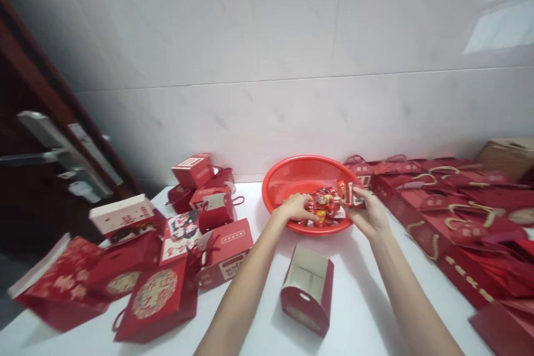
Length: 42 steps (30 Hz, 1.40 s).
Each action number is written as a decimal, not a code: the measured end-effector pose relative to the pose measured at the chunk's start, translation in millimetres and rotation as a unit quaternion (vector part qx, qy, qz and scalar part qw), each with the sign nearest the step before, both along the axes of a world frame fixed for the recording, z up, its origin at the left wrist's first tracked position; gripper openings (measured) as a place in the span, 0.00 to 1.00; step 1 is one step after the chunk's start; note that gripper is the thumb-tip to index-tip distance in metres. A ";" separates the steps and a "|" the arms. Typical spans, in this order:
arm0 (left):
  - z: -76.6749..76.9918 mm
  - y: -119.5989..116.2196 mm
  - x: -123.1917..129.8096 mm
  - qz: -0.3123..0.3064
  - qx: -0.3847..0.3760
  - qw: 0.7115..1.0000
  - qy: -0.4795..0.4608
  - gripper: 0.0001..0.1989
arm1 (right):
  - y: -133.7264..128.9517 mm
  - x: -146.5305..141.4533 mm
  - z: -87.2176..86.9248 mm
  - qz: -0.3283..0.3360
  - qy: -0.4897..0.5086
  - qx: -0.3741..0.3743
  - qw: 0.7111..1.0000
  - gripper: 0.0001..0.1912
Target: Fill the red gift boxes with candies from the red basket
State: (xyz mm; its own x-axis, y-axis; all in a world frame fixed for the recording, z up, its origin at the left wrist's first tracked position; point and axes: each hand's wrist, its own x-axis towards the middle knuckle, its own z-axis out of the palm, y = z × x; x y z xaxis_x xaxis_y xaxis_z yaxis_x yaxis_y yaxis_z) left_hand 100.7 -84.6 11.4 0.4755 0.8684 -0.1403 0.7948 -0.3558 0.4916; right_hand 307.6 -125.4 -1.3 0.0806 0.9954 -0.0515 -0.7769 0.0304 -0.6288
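Note:
A red plastic mesh basket (277, 178) stands against the wall with wrapped candies (327, 200) heaped in it, mostly in red wrappers. My left hand (297, 207) reaches over its left front rim, thumb and fingers apart, touching the candies; I see nothing gripped there. At the right rim my right hand (369, 214) is closed around a few wrapped candies (348, 193), held up between thumb and fingers. In front of the basket, between my forearms, an open red gift box (306, 295) shows its pale inside, and no candy is visible in it.
Red gift boxes (156, 300), some with cord handles, crowd the left of the white table (354, 311). Rows of red boxes with rope handles (450, 233) fill the right side. A brown carton (507, 156) is at the far right. A dark door (25, 189) stands left.

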 end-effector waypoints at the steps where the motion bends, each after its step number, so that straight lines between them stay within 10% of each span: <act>1: -0.2 -0.7 0.2 0.006 -0.005 1.000 0.021 0.30 | -3.2 -1.5 0.8 -0.005 -0.006 0.006 1.000 0.09; 12: -7.0 -22.2 13.7 0.036 -0.024 0.991 0.125 0.55 | -2.3 -14.7 2.4 -0.040 -0.062 -0.010 0.997 0.07; 32: -20.3 7.4 25.0 0.194 0.183 0.963 -0.043 0.22 | 4.2 -18.5 -11.2 -0.118 -0.077 -0.015 0.990 0.07; 42: -23.6 16.8 22.8 -0.003 0.100 0.992 -0.079 0.18 | 4.1 -19.6 -10.1 -0.111 -0.069 -0.015 0.991 0.07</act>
